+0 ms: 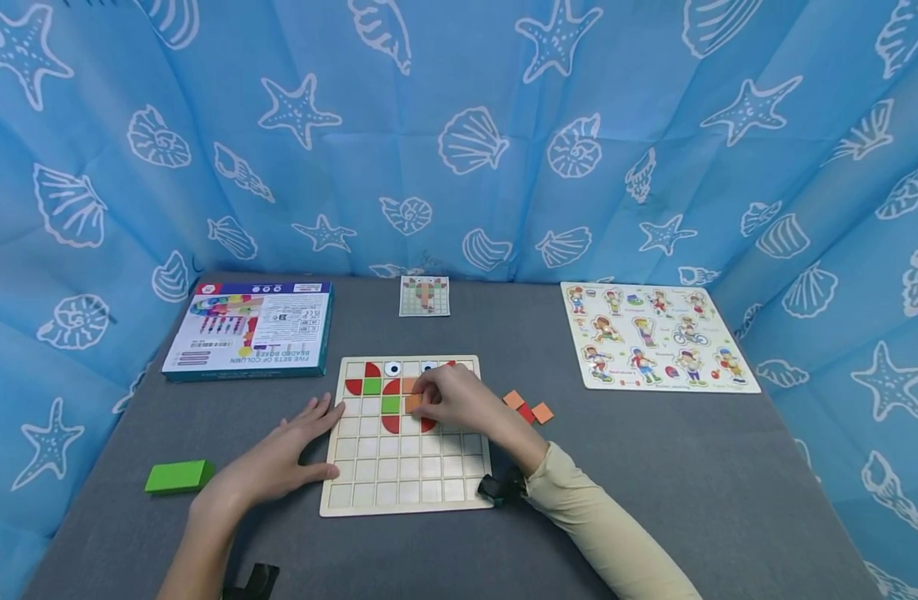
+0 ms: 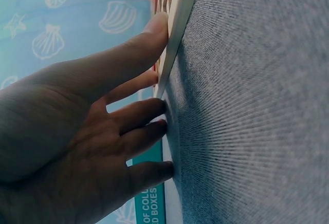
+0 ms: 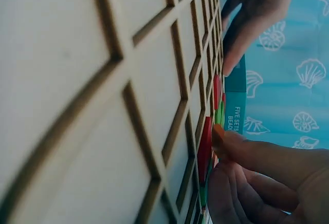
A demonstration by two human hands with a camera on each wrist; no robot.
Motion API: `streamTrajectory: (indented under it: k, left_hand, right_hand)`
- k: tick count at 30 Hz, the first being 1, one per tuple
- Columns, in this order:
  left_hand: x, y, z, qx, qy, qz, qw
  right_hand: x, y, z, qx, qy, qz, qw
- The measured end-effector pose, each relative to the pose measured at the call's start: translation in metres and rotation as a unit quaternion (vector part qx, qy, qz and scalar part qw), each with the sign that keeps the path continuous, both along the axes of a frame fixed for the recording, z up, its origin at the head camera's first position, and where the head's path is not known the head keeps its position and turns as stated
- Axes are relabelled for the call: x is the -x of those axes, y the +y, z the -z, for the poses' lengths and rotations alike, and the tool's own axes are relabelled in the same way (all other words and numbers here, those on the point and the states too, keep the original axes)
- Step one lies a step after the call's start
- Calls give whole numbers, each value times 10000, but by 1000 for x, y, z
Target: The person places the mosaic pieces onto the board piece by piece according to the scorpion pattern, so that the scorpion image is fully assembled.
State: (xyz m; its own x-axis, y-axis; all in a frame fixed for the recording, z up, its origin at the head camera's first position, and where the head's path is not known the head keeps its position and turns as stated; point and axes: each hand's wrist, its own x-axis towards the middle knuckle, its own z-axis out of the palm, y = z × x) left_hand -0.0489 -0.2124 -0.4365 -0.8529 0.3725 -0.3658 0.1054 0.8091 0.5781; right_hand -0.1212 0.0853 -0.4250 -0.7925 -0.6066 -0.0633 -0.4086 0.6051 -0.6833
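Observation:
A wooden grid board (image 1: 406, 471) lies in the middle of the table, its upper cells filled with red quarter-round, green and orange square tiles and two eye tiles. Between thumb and fingertips my right hand (image 1: 456, 397) pinches an orange square tile (image 1: 413, 404) over a cell beside a green tile (image 1: 391, 405). In the right wrist view the orange tile (image 3: 219, 130) shows at the fingertips, its lower edge hidden. My left hand (image 1: 279, 454) is spread along the board's left edge, thumb and index touching the rim (image 2: 177, 26), other fingers resting on the cloth.
Loose orange tiles (image 1: 542, 412) and a red tile (image 1: 523, 413) lie right of the board. Behind it stands a small pattern card (image 1: 425, 297). A boxed set (image 1: 249, 329) and a green block (image 1: 178, 477) are at left, a picture puzzle board (image 1: 657, 337) at right.

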Motion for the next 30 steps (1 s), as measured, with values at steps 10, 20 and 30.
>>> streamTrajectory:
  k: [10,20,30]
  left_hand:
    - [-1,0,0,-40,38,7,10000]
    - [-1,0,0,-7,-9,24,10000]
    - [-1,0,0,32,-28,27,10000]
  right_hand:
    - [-2,6,-1,133,158,30,9998]
    - [4,51,-7,351,-85,301,9989]
    - [6,109,-5,234,-332,706,9967]
